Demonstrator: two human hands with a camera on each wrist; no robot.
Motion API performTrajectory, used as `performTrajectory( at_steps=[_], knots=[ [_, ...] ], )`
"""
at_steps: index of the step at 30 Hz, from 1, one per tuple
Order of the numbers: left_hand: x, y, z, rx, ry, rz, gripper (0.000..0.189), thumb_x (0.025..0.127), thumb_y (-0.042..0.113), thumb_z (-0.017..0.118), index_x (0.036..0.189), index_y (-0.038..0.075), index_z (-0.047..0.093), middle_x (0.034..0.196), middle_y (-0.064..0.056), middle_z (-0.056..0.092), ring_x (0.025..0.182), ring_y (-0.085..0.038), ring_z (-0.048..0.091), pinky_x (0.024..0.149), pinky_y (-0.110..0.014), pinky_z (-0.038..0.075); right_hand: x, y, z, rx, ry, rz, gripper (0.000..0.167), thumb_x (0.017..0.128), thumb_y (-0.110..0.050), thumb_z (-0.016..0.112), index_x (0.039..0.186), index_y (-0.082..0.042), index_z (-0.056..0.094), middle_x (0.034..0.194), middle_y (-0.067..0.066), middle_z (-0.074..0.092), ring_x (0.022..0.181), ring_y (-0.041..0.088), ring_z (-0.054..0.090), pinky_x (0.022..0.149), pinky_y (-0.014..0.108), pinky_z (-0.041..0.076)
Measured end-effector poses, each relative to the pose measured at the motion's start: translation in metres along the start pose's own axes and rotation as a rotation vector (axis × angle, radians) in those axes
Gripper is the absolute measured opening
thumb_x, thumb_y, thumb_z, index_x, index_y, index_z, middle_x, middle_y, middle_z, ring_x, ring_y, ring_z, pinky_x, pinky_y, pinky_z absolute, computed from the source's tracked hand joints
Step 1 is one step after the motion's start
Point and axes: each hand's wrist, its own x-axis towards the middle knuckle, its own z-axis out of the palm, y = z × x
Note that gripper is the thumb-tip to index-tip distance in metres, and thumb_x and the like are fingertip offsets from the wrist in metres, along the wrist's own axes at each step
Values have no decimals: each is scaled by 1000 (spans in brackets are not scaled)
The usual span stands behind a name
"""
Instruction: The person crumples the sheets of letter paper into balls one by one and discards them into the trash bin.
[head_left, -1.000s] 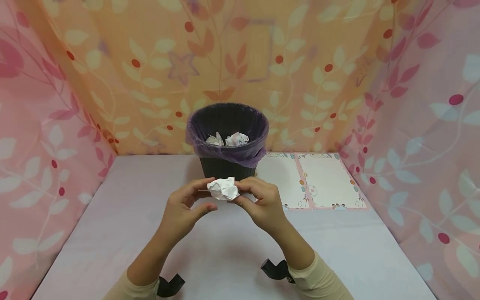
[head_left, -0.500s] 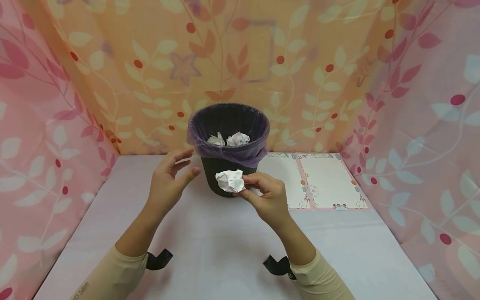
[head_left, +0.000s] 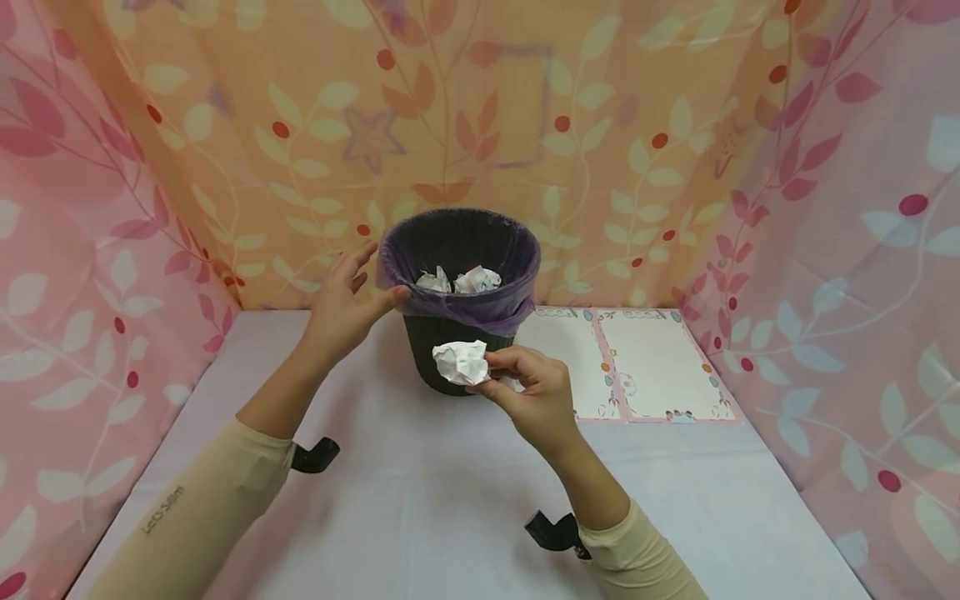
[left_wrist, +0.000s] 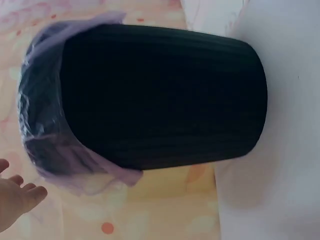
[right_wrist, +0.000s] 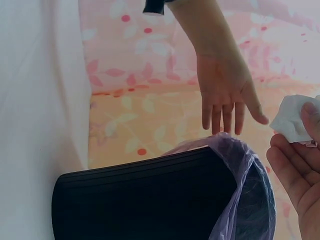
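A black trash bin (head_left: 420, 350) stands upright at the back middle of the table, its rim wrapped in a purple liner bag (head_left: 487, 312). Crumpled papers (head_left: 477, 280) lie inside it. My right hand (head_left: 536, 396) pinches a white crumpled paper ball (head_left: 459, 362) between thumb and fingers, in front of the bin and below its rim. At the bin's left side, my left hand (head_left: 337, 308) has its fingers extended and spread, close to the rim; in the right wrist view the left hand (right_wrist: 225, 90) appears just short of the liner, and cannot tell if they touch.
Two white sheets with decorated pink borders (head_left: 663, 367) lie flat on the table (head_left: 420, 500) right of the bin. Patterned curtains (head_left: 300, 167) enclose the back and both sides. A black wrist mount (head_left: 551, 532) sticks out from each sleeve.
My left hand has let go of the paper ball and moved left, then up and forward to the bin's left rim. The right hand keeps the ball, having shifted slightly forward.
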Motion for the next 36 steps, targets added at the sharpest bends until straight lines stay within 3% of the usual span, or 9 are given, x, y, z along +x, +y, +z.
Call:
performTrajectory(
  at_steps=[7,10,18,24,28,36],
  knots=[
    [23,-7,2,71,-116,-137,105,83,55,82,164,22,24,169,-7,20,153,-41,25,121,-58,30,-1,2,0,12,14,25,32,71,21,82,100,10,71,96,26,73,87,10,73,75,31,63],
    [29,-12,4,100,-146,-170,114,80,64,80,165,23,17,171,-6,15,155,-41,21,121,-61,29,-1,2,-1,16,17,38,32,72,21,81,100,11,71,95,26,73,86,10,73,74,30,63],
    [35,-20,4,145,-172,-176,119,78,68,78,166,25,11,172,-5,11,157,-36,16,123,-63,22,0,2,0,19,10,57,32,73,20,80,102,11,71,95,25,73,85,11,73,75,30,63],
    [36,-24,4,137,-175,-139,117,81,61,80,166,19,11,172,-7,13,157,-32,14,125,-60,17,0,4,1,31,7,59,32,73,20,80,102,11,71,94,26,73,84,10,73,76,28,63],
    [37,-27,5,126,-178,-117,114,83,57,80,166,16,14,171,-10,18,157,-31,17,126,-57,17,1,5,-1,26,9,39,32,73,20,81,102,12,71,94,26,73,85,10,73,77,28,63],
    [37,-24,5,107,-194,-133,116,83,59,79,166,13,12,170,-11,18,157,-29,16,127,-55,16,15,-3,-16,31,-7,-22,35,72,25,78,104,15,71,97,27,71,89,13,73,78,30,63]
  ],
)
